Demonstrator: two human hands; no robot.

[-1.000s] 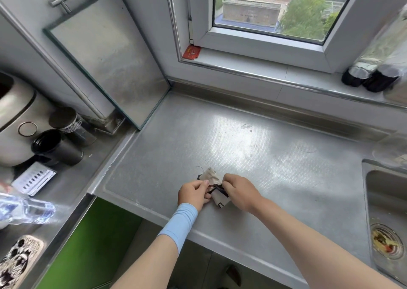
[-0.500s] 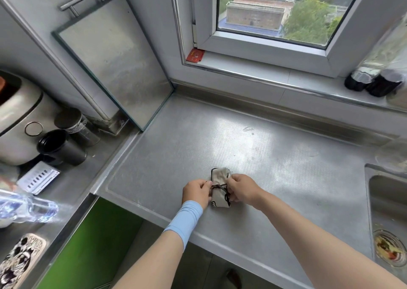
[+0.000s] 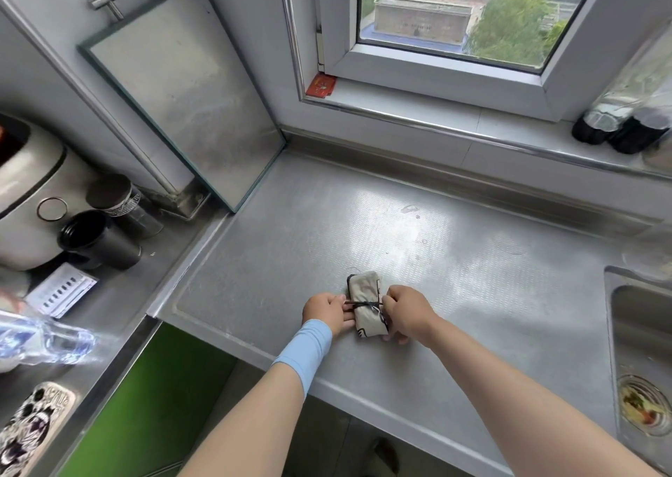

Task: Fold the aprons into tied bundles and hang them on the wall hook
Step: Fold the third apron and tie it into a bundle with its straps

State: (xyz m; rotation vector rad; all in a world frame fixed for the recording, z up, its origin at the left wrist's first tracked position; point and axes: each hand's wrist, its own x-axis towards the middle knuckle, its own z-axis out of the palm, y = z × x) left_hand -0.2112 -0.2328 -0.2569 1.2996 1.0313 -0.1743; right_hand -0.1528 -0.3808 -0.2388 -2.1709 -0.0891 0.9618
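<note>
A small beige apron bundle point(image 3: 364, 296) lies rolled up on the steel counter point(image 3: 327, 229), near its front edge. A dark string point(image 3: 363, 304) runs across the bundle's middle. My left hand point(image 3: 327, 313) pinches the string's left end beside the bundle. My right hand point(image 3: 407, 313) pinches the right end and partly covers the bundle's lower right. The string looks taut between the two hands. No wall hook is in view.
A steel board point(image 3: 189, 91) leans against the left wall. Left of the counter stand a rice cooker point(image 3: 25, 192), two dark jars point(image 3: 105, 229), a plastic bottle point(image 3: 40, 342) and a phone point(image 3: 25, 429). A sink point(image 3: 640, 360) lies at the right. Dark bottles point(image 3: 618, 131) sit on the window sill.
The bundle has been turned from a slanted, loose shape to a neat upright roll. My hands have moved apart, drawing the string tight across it.
</note>
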